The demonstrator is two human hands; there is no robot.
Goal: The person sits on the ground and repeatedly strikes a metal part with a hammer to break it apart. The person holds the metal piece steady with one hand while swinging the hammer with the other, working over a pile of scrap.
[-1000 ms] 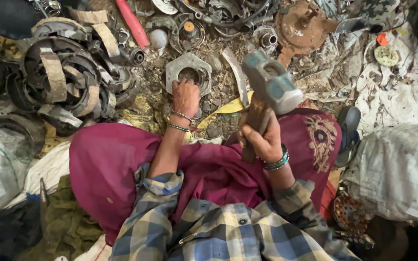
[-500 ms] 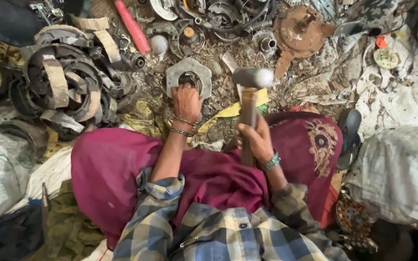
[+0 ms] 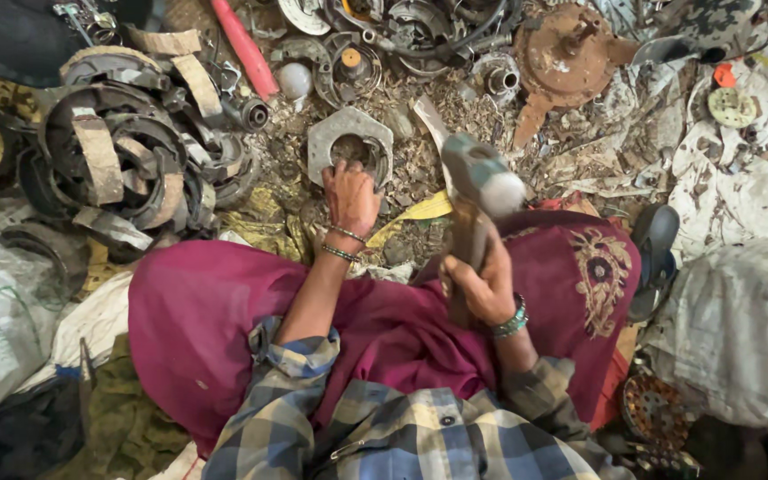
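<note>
My left hand [image 3: 351, 197] rests on the near edge of a grey metal housing [image 3: 331, 133] with a round hole, lying on the littered ground. My right hand [image 3: 484, 284] grips the wooden handle of a heavy hammer [image 3: 482, 178], whose grey steel head is raised above the ground, to the right of the housing. I sit with a magenta cloth [image 3: 224, 311] over my legs and wear a checked shirt and bangles on both wrists.
A heap of curved brake shoes [image 3: 126, 160] lies at the left. A red-handled tool [image 3: 244, 46], a rusty round part [image 3: 566, 58] and assorted metal scrap fill the far ground. White sacks [image 3: 740, 329] lie at the right and left, a sandal [image 3: 655, 258] beside my knee.
The hammer came down toward the housing half a second ago and is now lifted again, with its head tilted to the right. My left hand stays on the housing.
</note>
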